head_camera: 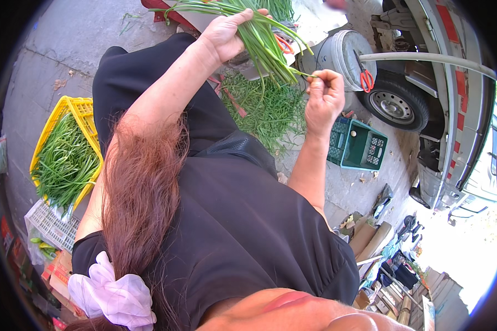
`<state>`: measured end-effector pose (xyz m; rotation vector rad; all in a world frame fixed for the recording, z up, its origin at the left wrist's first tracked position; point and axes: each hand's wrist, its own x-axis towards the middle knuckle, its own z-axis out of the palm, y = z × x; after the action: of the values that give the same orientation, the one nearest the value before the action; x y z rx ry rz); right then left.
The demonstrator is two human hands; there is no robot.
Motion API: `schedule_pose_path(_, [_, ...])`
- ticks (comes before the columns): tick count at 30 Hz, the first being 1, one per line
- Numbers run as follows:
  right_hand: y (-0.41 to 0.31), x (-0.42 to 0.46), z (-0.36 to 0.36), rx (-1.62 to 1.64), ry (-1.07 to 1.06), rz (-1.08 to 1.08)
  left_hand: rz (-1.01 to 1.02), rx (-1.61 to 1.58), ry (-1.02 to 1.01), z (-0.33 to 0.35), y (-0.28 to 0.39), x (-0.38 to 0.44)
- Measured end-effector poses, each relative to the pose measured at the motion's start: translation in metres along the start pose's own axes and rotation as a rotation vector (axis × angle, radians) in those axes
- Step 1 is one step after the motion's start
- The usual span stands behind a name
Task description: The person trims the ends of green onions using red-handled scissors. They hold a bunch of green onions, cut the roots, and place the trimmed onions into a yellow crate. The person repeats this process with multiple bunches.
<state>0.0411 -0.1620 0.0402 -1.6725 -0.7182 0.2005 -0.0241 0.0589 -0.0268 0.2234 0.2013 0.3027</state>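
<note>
My left hand (227, 37) holds a loose bunch of long green chives (261, 49) in front of my knees. The stalks' lower ends point toward my right hand (325, 93), whose thumb and fingers pinch a thin strand at the edge of the bunch. Beneath the bunch, a pile of green trimmings (269, 111) covers part of the ground. Orange-handled scissors (284, 44) are partly hidden behind the stalks. Another pair of red-handled scissors (366, 79) rests on the lid of a white bucket (340, 53).
To my left stands a yellow plastic crate (62, 108) filled with chives, by a white crate (51, 221). A green crate (356, 145) lies at my right, near a vehicle's wheel (393, 101). A pale pole (430, 58) crosses above the bucket.
</note>
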Motion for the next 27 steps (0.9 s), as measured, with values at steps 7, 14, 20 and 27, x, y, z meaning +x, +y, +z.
schedule_pose_path(7, [0.012,-0.001,-0.046,-0.130,0.043,0.022,-0.023,0.033,0.081,0.006,0.013,-0.008])
schedule_pose_path(14, [0.013,-0.007,-0.024,-0.467,0.068,0.038,0.169,0.083,0.152,0.007,-0.009,0.003])
schedule_pose_path(20, [-0.003,0.008,0.019,-0.401,-0.071,-0.169,0.170,0.187,0.185,0.032,-0.023,-0.012])
schedule_pose_path(27, [0.006,0.019,0.033,-0.290,-0.187,-0.017,0.221,0.239,0.165,0.036,-0.028,-0.019])
